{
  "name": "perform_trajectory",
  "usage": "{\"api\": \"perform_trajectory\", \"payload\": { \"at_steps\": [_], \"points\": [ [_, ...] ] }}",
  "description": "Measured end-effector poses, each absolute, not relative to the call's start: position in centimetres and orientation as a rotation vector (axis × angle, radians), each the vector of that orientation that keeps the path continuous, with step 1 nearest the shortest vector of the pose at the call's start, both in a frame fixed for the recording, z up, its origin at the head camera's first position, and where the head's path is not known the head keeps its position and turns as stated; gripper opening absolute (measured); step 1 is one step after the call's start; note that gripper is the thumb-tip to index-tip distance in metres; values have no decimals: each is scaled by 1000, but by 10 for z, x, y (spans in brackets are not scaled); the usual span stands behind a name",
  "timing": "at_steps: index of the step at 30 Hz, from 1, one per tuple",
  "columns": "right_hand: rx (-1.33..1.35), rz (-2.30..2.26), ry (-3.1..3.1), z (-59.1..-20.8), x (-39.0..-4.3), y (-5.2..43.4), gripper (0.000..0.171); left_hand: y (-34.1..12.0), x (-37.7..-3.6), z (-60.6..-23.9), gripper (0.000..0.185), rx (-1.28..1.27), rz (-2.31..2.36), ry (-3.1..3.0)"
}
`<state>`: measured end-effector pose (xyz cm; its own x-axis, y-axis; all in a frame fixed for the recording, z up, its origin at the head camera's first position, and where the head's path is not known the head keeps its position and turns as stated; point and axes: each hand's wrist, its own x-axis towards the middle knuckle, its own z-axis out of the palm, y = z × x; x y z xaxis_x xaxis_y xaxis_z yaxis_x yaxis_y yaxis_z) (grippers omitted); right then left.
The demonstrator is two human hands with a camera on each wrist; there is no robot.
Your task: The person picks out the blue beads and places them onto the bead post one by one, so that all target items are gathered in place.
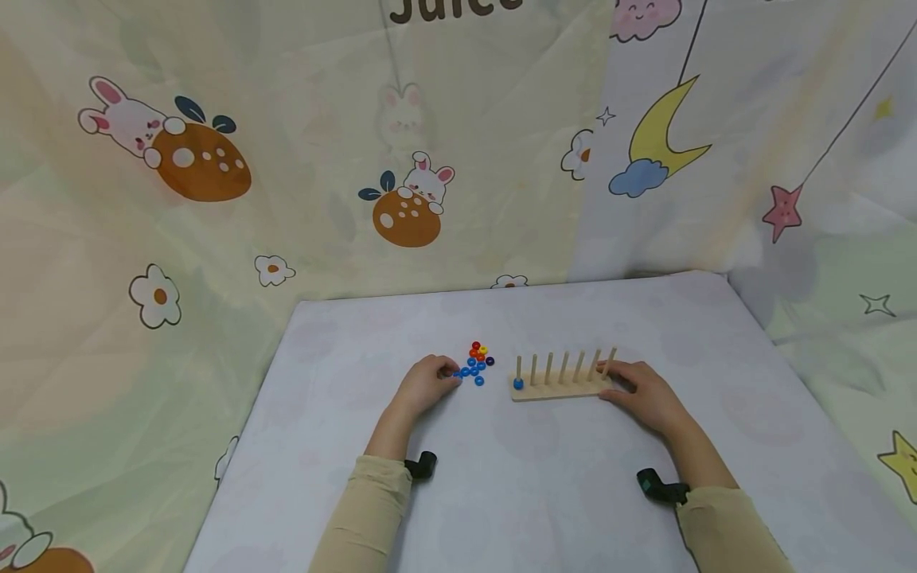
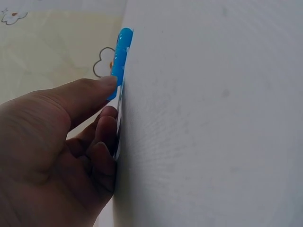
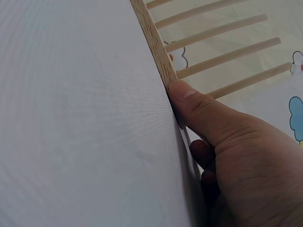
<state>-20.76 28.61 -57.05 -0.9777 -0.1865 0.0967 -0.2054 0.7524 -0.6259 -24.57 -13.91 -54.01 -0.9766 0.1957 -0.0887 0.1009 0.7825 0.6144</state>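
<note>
My left hand (image 1: 427, 383) is at the left end of a small group of blue beads (image 1: 474, 372), its thumb and fingertips pinching the nearest blue bead (image 2: 113, 93). From the left wrist view, the thumb lies over that bead while the other fingers curl low by the tabletop. To the right stands a wooden peg board (image 1: 559, 391) with a row of several upright pegs; one blue bead (image 1: 518, 383) sits at the foot of its leftmost peg. My right hand (image 1: 648, 395) grips the board's right end, thumb pressed on its front edge in the right wrist view.
Red, orange and yellow beads (image 1: 483, 350) lie just behind the blue ones, with a dark bead (image 1: 490, 360) at their right. A pale cloth covers the table (image 1: 544, 493). Behind it hangs a printed curtain (image 1: 308, 159).
</note>
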Motion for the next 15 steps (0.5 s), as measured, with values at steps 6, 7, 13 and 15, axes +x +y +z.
{"api": "perform_trajectory", "payload": {
  "at_steps": [6,7,13,15],
  "points": [
    [328,1053,-2902,-572,-208,286,49,-139,-244,-536,20,218,1015,2821],
    [328,1054,-2904,-572,-208,286,49,-139,-244,-535,20,208,1019,2817],
    [319,1048,-2906,-570,-207,285,48,-137,-243,-523,21,191,1037,2794],
    [320,1045,-2912,-569,-207,285,48,-135,-244,-518,22,203,1047,2786]
  ]
}}
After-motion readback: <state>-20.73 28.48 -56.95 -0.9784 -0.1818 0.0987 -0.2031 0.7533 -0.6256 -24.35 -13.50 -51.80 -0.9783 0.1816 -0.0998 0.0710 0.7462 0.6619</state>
